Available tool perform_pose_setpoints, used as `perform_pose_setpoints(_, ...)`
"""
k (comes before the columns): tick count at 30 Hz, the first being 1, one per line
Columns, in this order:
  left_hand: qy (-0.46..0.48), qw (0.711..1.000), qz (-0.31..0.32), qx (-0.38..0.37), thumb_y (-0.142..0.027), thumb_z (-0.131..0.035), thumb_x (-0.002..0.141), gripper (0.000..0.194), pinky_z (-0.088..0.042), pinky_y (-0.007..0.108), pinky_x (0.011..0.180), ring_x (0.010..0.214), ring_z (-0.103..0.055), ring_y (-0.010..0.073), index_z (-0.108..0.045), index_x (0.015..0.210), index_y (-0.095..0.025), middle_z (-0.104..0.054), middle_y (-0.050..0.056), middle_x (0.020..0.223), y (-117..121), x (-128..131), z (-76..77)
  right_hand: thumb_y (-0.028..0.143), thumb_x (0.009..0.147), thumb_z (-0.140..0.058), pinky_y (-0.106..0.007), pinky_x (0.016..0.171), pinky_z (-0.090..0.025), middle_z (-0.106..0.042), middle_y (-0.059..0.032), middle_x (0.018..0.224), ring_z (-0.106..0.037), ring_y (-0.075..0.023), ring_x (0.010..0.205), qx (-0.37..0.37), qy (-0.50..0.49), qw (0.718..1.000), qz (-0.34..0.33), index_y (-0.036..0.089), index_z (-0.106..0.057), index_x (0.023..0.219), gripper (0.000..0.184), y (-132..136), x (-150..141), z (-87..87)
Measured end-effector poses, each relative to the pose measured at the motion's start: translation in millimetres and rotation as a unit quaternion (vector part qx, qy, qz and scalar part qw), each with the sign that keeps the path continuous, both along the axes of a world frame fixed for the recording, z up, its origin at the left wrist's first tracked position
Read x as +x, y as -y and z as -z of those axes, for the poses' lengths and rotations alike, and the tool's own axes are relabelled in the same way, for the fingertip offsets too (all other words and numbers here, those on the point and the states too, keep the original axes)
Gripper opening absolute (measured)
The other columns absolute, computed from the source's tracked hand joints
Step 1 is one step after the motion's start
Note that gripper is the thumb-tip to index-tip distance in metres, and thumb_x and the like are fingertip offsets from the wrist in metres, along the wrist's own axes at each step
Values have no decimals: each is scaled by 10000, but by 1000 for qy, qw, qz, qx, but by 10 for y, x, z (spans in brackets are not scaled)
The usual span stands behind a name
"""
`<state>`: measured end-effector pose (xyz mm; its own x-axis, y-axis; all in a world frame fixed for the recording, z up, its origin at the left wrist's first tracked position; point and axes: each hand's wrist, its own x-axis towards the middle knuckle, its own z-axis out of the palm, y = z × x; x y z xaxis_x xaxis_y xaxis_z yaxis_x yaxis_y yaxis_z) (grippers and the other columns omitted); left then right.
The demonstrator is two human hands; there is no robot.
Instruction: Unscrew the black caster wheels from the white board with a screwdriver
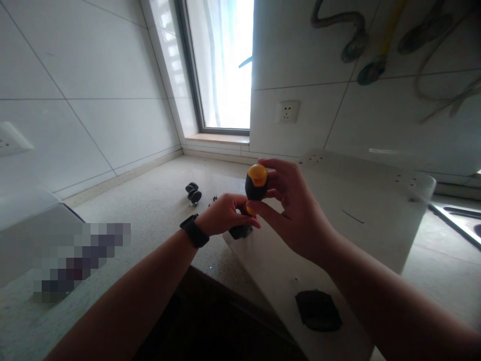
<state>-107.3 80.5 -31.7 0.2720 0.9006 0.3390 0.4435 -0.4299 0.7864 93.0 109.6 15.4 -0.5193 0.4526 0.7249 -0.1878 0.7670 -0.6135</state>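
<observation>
My right hand (296,213) is wrapped round a screwdriver (256,184) with a black handle and an orange cap, held upright over the near corner of a white panel (361,210). My left hand (225,213), with a black watch on the wrist, is closed around a small black caster-like part (240,231) at that corner, just under the screwdriver. The tool's shaft is hidden by my fingers.
A second black caster (193,193) and a few small screws (214,199) lie on the speckled countertop (150,200). A black pad (318,310) sits on the panel's near end. A window, a wall socket (287,111) and tiled walls stand behind. A sink edge (456,220) is at the right.
</observation>
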Motion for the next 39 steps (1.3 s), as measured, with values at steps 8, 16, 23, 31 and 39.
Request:
perform_pose_setpoints(8, 2, 1000, -16, 22, -367, -825, 796, 281, -485, 252, 633, 689, -579, 131, -668, 822, -136, -665, 9, 766, 27, 114, -51, 189, 839, -715, -409, 825, -604, -592, -59, 1281, -639, -212, 1037, 22, 25, 999, 41, 302, -474, 1425, 644, 19, 24, -12)
perform_pose_setpoints(16, -27, 998, 61, 10, -271, -784, 850, 269, -558, 326, 873, 966, -698, 193, -723, 1086, -157, -758, 72, 1036, 29, -30, -158, 133, 872, -667, -394, 920, -606, -666, -57, 1259, -660, -201, 1113, -39, -41, 998, -17, 282, -439, 1454, 642, -27, -10, 21)
perform_pose_setpoints(23, -44, 998, 50, 8, -274, -700, 920, 143, -559, 279, 776, 838, -716, 161, -763, 980, -160, -779, 49, 914, 55, -48, -185, 130, 870, -649, -410, 968, -577, -609, -58, 1315, -659, -192, 1082, -7, -9, 1000, -18, 306, -435, 1461, 653, -11, 31, 1)
perform_pose_setpoints(31, -72, 996, 14, 52, -339, -749, 879, 189, -544, 298, 775, 804, -693, 169, -745, 929, -157, -762, 42, 859, 53, 7, -149, 189, 806, -769, -408, 869, -582, -654, -42, 1163, -651, -187, 959, 5, -15, 1000, 23, 295, -502, 1376, 638, -12, 25, -2)
perform_pose_setpoints(39, -56, 997, -39, 40, -400, -762, 863, 278, -539, 303, 760, 812, -674, 168, -731, 955, -140, -754, 70, 944, 41, 35, -113, 114, 854, -662, -458, 1014, -561, -663, -65, 1266, -681, -218, 1088, -29, -43, 999, -17, 295, -422, 1417, 638, 26, 23, -1)
